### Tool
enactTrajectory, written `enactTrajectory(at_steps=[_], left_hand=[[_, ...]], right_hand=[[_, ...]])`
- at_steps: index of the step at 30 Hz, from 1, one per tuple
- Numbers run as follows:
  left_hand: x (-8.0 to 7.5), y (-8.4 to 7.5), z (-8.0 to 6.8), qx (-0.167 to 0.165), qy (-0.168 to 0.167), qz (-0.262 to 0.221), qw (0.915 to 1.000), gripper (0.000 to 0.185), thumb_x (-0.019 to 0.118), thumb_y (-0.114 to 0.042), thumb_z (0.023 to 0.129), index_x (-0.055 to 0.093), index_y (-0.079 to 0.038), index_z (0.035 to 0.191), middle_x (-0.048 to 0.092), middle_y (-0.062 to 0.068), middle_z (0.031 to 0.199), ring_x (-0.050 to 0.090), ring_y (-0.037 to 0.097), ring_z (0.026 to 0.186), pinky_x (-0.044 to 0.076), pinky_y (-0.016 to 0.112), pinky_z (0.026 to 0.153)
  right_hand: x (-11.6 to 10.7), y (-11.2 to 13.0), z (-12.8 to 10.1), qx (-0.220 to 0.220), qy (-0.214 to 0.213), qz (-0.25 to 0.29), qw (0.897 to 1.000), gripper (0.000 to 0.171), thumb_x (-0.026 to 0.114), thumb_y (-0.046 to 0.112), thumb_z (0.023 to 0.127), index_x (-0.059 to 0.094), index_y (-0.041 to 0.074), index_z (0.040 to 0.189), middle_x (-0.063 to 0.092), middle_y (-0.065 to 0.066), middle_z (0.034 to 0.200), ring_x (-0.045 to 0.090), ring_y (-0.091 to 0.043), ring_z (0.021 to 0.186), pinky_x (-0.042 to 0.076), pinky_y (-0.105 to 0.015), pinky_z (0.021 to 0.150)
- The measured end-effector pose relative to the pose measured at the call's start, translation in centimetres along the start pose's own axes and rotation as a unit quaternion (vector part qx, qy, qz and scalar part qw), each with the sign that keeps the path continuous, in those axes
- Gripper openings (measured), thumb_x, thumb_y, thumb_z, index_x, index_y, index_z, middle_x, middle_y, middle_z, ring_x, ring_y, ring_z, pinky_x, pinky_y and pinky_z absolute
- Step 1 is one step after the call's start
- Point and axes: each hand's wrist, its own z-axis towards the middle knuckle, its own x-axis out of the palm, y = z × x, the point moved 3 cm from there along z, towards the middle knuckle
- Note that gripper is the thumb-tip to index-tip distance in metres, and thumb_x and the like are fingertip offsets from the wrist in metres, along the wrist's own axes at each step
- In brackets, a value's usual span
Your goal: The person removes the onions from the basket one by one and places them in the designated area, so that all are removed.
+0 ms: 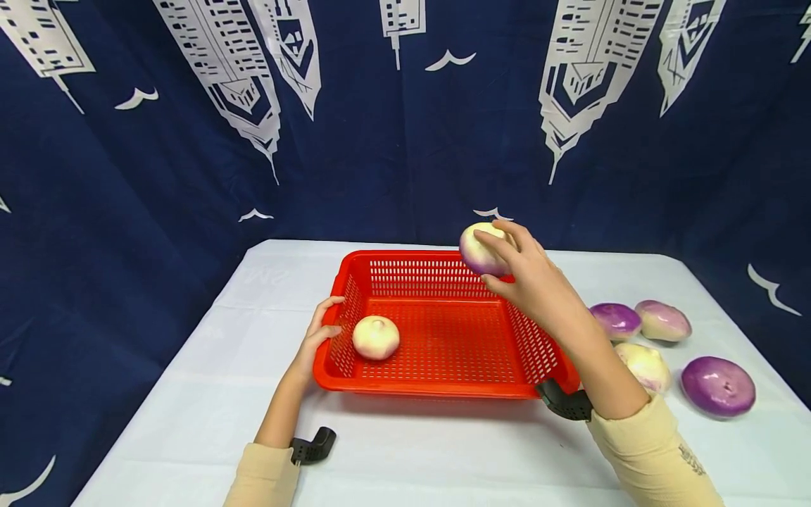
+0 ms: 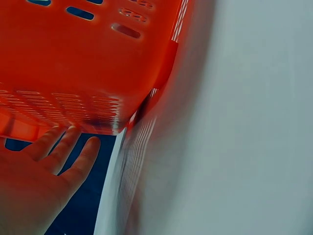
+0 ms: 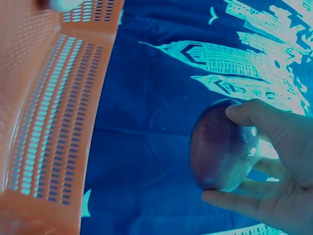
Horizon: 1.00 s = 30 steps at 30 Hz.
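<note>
Your right hand [image 1: 529, 278] grips a turnip [image 1: 479, 250] — round, cream on top and shading to purple beneath, smooth-skinned — with thumb and fingers curled round it, holding it in the air above the far right corner of the red basket [image 1: 443, 384]. Your left hand [image 1: 317, 338] rests with straight fingers against the basket's left wall, at about nine o'clock from its middle. A second, paler turnip in the basket [image 1: 376, 337] lies near that same wall. The right wrist view shows the held turnip [image 3: 222, 147] close, its glossy purple face turned to the camera and the fingertips [image 3: 244, 113] pressing its edge, which the head view hides behind the hand. The left wrist view shows the underside of the basket rim [image 2: 98, 73] and your spread fingers [image 2: 85, 156] below it. The basket is hard plastic, rectangular, slotted on walls and floor. At three o'clock from it, four more turnips [image 1: 659, 320] lie on the white cloth-covered table [image 1: 190, 422].
</note>
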Motion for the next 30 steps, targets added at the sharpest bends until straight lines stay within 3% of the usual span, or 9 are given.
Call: enactTrajectory(at_steps=[9, 26, 30], left_hand=[[0.2, -0.1, -0.1, -0.001, -0.001, -0.005, 1.0000, 0.053, 0.032, -0.002, 0.078, 0.027, -0.010, 0.130, 0.027, 0.010, 0.134, 0.032, 0.027, 0.116, 0.038, 0.029, 0.088], [0.1, 0.3, 0.1, -0.005, 0.001, 0.005, 1.0000, 0.054, 0.031, -0.003, 0.078, 0.027, -0.012, 0.131, 0.026, 0.010, 0.136, 0.033, 0.025, 0.116, 0.039, 0.027, 0.088], [0.1, 0.2, 0.1, -0.009, -0.002, 0.003, 1.0000, 0.055, 0.032, -0.004, 0.077, 0.027, -0.012, 0.131, 0.026, 0.010, 0.137, 0.032, 0.025, 0.116, 0.038, 0.027, 0.088]], right_hand=[[-1.0, -1.2, -3.3, 0.011, -0.057, -0.028, 0.998, 0.062, 0.072, 0.003, 0.070, 0.050, 0.015, 0.127, 0.041, -0.017, 0.132, 0.046, -0.039, 0.113, 0.047, -0.056, 0.074], [-2.2, -2.8, -8.4, 0.068, -0.171, -0.013, 0.983, 0.066, 0.073, -0.004, 0.065, 0.052, 0.011, 0.126, 0.041, -0.018, 0.133, 0.043, -0.039, 0.118, 0.044, -0.054, 0.079], [-2.6, -3.1, -9.5, 0.081, -0.170, -0.022, 0.982, 0.071, 0.074, -0.005, 0.064, 0.050, 0.013, 0.128, 0.039, -0.019, 0.133, 0.042, -0.040, 0.118, 0.043, -0.055, 0.076]])
